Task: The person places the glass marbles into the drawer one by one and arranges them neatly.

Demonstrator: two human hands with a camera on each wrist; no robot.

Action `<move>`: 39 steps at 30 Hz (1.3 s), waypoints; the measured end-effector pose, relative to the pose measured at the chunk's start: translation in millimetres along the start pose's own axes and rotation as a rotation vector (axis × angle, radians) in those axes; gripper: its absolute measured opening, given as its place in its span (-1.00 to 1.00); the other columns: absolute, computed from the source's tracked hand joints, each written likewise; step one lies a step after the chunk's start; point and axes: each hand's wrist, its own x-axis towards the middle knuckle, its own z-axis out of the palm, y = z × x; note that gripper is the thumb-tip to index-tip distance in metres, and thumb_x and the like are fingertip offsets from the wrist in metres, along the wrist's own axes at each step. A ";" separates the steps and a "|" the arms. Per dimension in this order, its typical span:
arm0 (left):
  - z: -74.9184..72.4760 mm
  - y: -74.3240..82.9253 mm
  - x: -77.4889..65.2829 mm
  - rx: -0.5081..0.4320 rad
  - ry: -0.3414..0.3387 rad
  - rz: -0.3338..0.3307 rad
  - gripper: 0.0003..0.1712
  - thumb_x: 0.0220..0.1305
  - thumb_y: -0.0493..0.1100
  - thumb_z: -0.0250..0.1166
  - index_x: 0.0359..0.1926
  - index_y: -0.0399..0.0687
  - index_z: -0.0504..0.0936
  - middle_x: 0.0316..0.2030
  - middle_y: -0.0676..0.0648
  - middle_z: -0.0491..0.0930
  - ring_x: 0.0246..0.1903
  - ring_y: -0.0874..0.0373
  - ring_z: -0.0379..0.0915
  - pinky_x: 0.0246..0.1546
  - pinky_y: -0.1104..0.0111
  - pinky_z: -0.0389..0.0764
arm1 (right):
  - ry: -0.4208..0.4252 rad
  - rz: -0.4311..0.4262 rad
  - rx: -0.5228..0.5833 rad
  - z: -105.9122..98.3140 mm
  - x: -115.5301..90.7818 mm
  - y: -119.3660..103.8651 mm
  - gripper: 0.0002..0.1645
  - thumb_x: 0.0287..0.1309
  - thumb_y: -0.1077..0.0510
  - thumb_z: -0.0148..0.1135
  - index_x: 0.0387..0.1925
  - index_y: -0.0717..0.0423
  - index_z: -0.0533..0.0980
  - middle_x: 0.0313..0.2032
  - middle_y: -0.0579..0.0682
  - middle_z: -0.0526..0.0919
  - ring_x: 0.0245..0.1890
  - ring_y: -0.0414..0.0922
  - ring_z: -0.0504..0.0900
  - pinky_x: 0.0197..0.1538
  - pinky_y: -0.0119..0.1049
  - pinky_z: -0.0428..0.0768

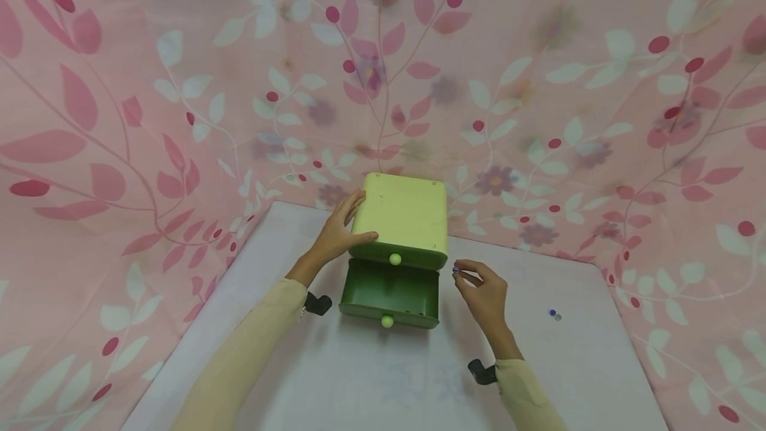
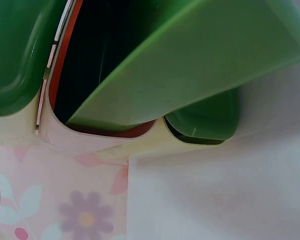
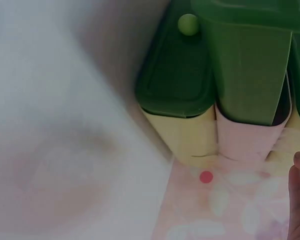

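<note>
A small drawer cabinet (image 1: 407, 211) with a pale yellow top and green drawers stands on the table. Its middle drawer (image 1: 390, 285) is pulled out, with a couple of tiny dark things near its front right corner. My left hand (image 1: 337, 235) rests on the cabinet's left side, thumb on the top near the front edge. Right of the drawer, my right hand (image 1: 486, 294) pinches a small blue marble (image 1: 456, 270) between thumb and fingertips. In the right wrist view only the fingertips (image 3: 299, 187) show, at the right edge; the marble is not visible there.
A blue marble (image 1: 552, 312) and a paler, greenish one (image 1: 559, 317) lie on the white table (image 1: 371, 378) to the right. Pink flowered cloth (image 1: 509, 85) hangs behind and at both sides. Round knobs (image 1: 387, 321) stick out from the drawer fronts.
</note>
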 end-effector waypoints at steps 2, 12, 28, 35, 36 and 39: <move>-0.7 10.1 -1.9 -0.001 -0.013 0.010 0.19 0.05 -0.06 0.54 0.54 -0.06 -0.04 0.48 -0.12 0.05 0.45 0.11 -0.02 0.43 0.29 0.06 | -0.006 -0.004 0.012 1.6 -0.4 -2.0 -0.67 -0.13 0.66 0.31 -0.22 0.53 0.60 -0.24 0.38 0.66 -0.25 0.29 0.67 -0.15 -0.06 0.69; -0.2 -5.2 1.4 -0.005 -0.008 0.001 0.19 0.05 -0.16 0.54 0.54 0.07 -0.06 0.49 -0.06 0.03 0.45 0.14 -0.04 0.44 0.29 0.03 | -0.027 -0.029 0.038 8.5 -1.5 -11.7 -0.67 -0.16 0.68 0.31 -0.25 0.51 0.60 -0.26 0.36 0.67 -0.25 0.29 0.66 -0.16 -0.06 0.69; -0.9 6.3 -1.1 -0.012 -0.013 0.002 0.19 0.06 -0.12 0.53 0.54 0.03 -0.06 0.49 -0.10 0.03 0.45 0.11 -0.04 0.44 0.30 0.04 | -0.020 -0.079 0.029 14.9 -6.0 -19.9 -0.65 -0.18 0.69 0.32 -0.24 0.52 0.60 -0.26 0.35 0.67 -0.25 0.27 0.66 -0.18 -0.03 0.70; -3.5 25.8 -4.5 -0.002 -0.034 0.007 0.17 0.07 -0.21 0.51 0.53 -0.15 -0.06 0.47 -0.25 0.02 0.45 -0.04 -0.03 0.43 0.21 0.08 | -0.041 -0.072 0.072 18.1 -8.1 -23.0 -0.65 -0.18 0.70 0.31 -0.25 0.53 0.60 -0.26 0.36 0.66 -0.24 0.28 0.66 -0.16 -0.03 0.69; -2.9 22.5 -4.1 -0.001 -0.031 0.005 0.17 0.07 -0.21 0.51 0.53 -0.14 -0.07 0.47 -0.24 0.02 0.45 -0.03 -0.03 0.43 0.21 0.08 | -0.043 -0.071 0.077 18.8 -8.2 -23.7 -0.65 -0.19 0.70 0.31 -0.25 0.53 0.59 -0.26 0.37 0.66 -0.24 0.28 0.66 -0.16 -0.03 0.69; -1.0 7.9 -1.8 -0.004 -0.017 0.003 0.20 0.05 -0.17 0.53 0.54 -0.05 -0.06 0.48 -0.17 0.03 0.45 0.05 -0.03 0.44 0.27 0.06 | -0.048 -0.068 0.076 21.1 -8.7 -26.1 -0.65 -0.20 0.70 0.32 -0.25 0.53 0.59 -0.25 0.38 0.66 -0.24 0.29 0.66 -0.16 -0.05 0.69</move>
